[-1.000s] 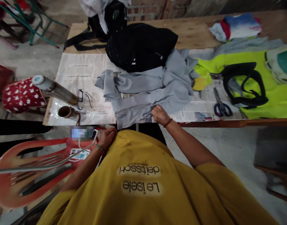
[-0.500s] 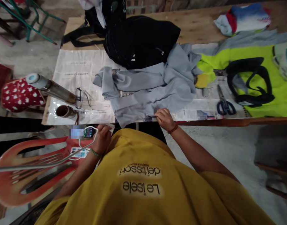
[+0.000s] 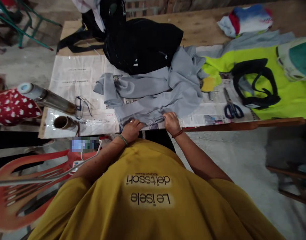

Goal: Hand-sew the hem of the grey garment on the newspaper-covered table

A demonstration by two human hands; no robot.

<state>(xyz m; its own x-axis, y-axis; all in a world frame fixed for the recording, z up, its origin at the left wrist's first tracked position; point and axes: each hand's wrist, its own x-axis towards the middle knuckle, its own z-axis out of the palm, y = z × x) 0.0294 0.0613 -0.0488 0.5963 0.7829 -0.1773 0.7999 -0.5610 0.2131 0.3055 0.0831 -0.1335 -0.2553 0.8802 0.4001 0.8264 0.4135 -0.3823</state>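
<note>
A grey garment [image 3: 145,83], crumpled and with a long strip of it lying along the near side, is spread on the newspaper-covered table. My left hand [image 3: 131,131], wearing a ring and a green bracelet, has its fingers bent over the garment's near left edge. To its right, my right hand [image 3: 172,124] pinches the same strip near the table's front edge, fingertips closed on the cloth. Scissors with dark blue handles [image 3: 233,110] lie farther right.
A black bag [image 3: 143,43] sits behind the garment. On the left are a flask [image 3: 46,98], glasses [image 3: 80,106] and a brown cup [image 3: 63,123]. A black strap [image 3: 258,96] rests on yellow-green cloth [image 3: 293,103]. A phone [image 3: 84,145] and cable lie on a red chair [image 3: 43,155].
My left hand has moved from beside the phone, up and right, onto the garment's near edge. My right hand remains on the cloth. The whole view has shifted slightly.
</note>
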